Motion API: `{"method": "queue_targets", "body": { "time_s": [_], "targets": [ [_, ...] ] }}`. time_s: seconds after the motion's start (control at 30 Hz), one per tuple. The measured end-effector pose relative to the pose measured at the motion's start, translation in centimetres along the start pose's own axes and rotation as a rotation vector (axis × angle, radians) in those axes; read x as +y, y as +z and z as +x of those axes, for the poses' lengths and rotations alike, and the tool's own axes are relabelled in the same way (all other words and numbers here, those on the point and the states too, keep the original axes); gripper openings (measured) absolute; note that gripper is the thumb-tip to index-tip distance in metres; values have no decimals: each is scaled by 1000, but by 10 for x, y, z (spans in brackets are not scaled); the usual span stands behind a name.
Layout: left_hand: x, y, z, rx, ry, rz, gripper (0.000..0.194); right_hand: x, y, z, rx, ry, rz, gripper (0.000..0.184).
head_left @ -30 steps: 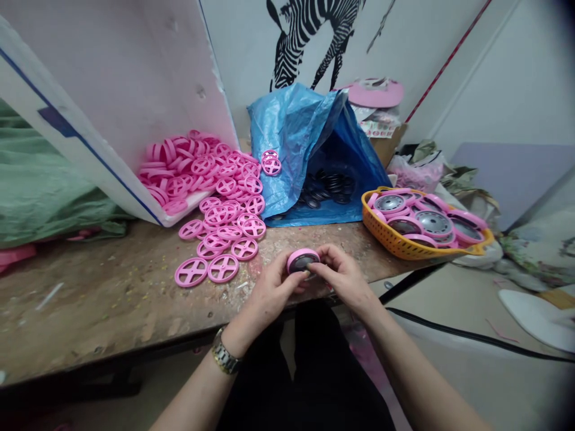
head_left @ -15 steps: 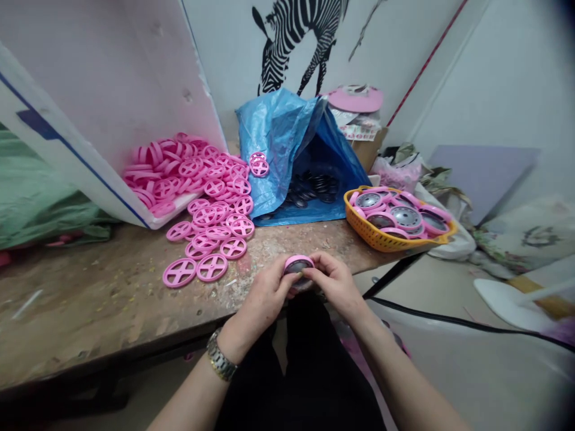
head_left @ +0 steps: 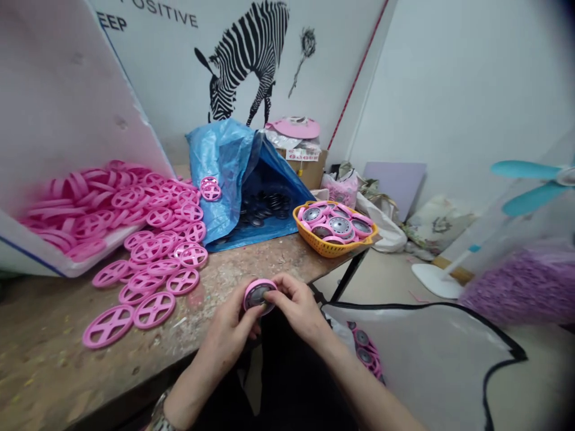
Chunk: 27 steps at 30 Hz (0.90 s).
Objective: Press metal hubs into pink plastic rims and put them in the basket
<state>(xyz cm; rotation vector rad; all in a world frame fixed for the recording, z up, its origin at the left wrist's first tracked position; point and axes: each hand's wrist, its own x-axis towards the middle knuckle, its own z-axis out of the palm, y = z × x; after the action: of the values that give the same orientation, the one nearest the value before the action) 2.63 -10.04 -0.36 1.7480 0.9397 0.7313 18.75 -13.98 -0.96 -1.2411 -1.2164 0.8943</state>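
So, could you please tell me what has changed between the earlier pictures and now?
The camera view has swung right, so the scene slides left, bringing turquoise fan blades and wall lettering into view. Nothing was let go: the left grip and right grip still hold the pink-rimmed wheel. The loose pink rings and yellow basket look unchanged.

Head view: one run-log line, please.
left hand + right hand: hold round pink-rimmed grey disc | yellow perforated plastic basket: holds similar discs
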Motion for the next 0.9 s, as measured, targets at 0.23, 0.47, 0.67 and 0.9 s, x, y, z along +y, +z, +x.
{"method": "queue_targets", "body": {
  "time_s": [0.23,0.47,0.67,0.9],
  "targets": [
    [-4,10,8,16,117,-16,64,-29,-63,22,113,-92,-181,15],
    [-19,-2,20,138,146,44,48,-65,-182,91,431,-112,-575,22],
    [-31,0,23,169,111,56,44,-60,-226,137,567,-43,-802,24],
    [-40,-1,23,201,76,36,46,-37,-226,146,497,8,-961,26]
  ]
}}
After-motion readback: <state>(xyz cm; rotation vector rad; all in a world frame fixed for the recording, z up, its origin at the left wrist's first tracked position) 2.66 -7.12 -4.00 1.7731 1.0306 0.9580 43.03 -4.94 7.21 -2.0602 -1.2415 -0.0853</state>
